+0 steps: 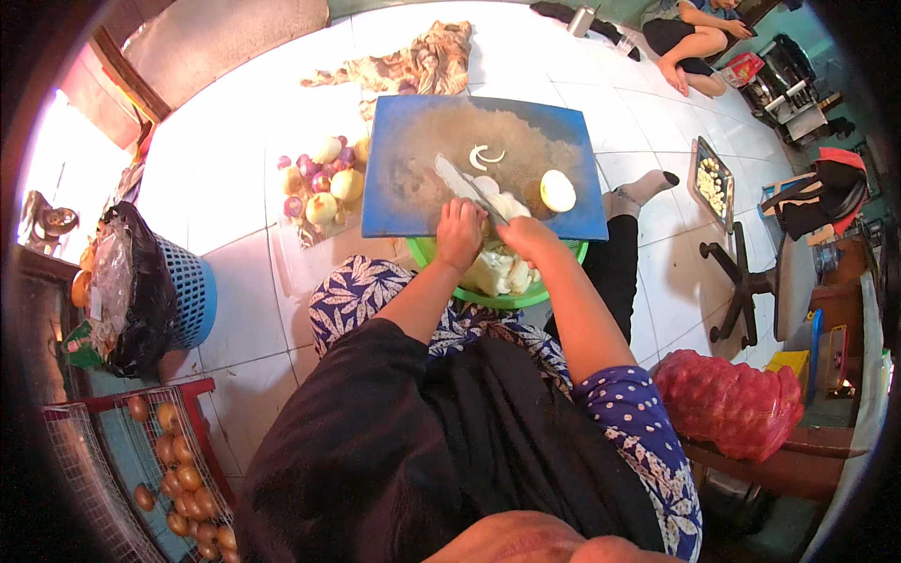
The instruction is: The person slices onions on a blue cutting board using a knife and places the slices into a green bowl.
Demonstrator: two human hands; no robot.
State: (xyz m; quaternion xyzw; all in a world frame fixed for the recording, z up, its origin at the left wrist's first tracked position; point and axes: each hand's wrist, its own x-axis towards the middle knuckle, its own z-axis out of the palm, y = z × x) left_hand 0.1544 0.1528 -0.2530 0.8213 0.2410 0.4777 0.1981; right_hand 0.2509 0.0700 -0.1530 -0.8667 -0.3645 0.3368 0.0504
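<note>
A worn blue cutting board (401, 148) lies before me, resting over a green basin (517, 299) that holds cut onion (493, 273). My right hand (533, 239) grips a kitchen knife (457, 179), its blade pointing to the far left across the board. Beside the blade, at the board's near edge, my left hand (461, 236) has its fingers curled on an onion piece, mostly hidden by the fingers. White onion slices (510, 206) lie against the knife's right side. A peeled onion half (557, 191) sits at the board's right, and thin onion slivers (482, 156) farther back.
Onions and shallots (320, 179) lie on the floor left of the board, a crumpled cloth (429, 60) behind it. A blue basket (186, 295) stands left. At right are a tray of pale pieces (711, 184), a chair base (739, 281), a red mesh sack (728, 405) and a seated person (693, 42).
</note>
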